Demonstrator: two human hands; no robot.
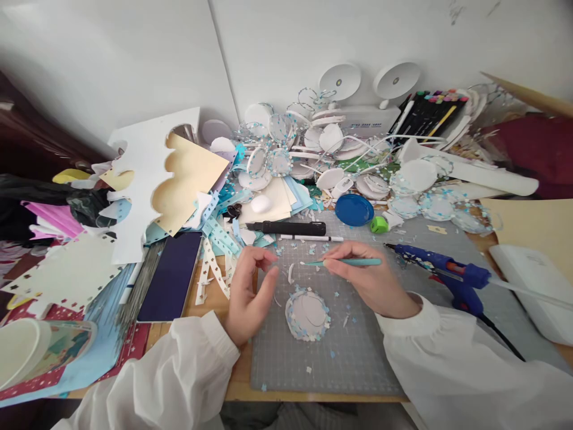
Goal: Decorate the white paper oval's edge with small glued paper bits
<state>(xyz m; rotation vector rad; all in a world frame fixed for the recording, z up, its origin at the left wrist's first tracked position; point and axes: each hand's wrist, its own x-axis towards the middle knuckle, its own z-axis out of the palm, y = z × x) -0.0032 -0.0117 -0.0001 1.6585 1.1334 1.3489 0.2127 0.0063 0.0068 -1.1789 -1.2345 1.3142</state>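
My right hand [369, 278] pinches slim teal tweezers [358, 261] above the grey cutting mat [286, 373]. Their thin tip points left, with a small white bit at its end. To the left is my left hand [251, 292], its fingers curled and thumb apart, with nothing seen between them. Between and below my hands lies a round white disc [308, 313], ringed with tiny blue and white star-shaped pieces. A curved white scrap [291, 273] rests just above the disc. Small loose bits are scattered over the mat around it.
A blue glue gun [452, 272] lies to the right. Behind are a black cutter knife [290, 227], a blue lid [354, 209] and a heap of white discs [331, 138]. Phone [170, 276], punched paper strips [213, 263] and a plastic tub [40, 352] stand left.
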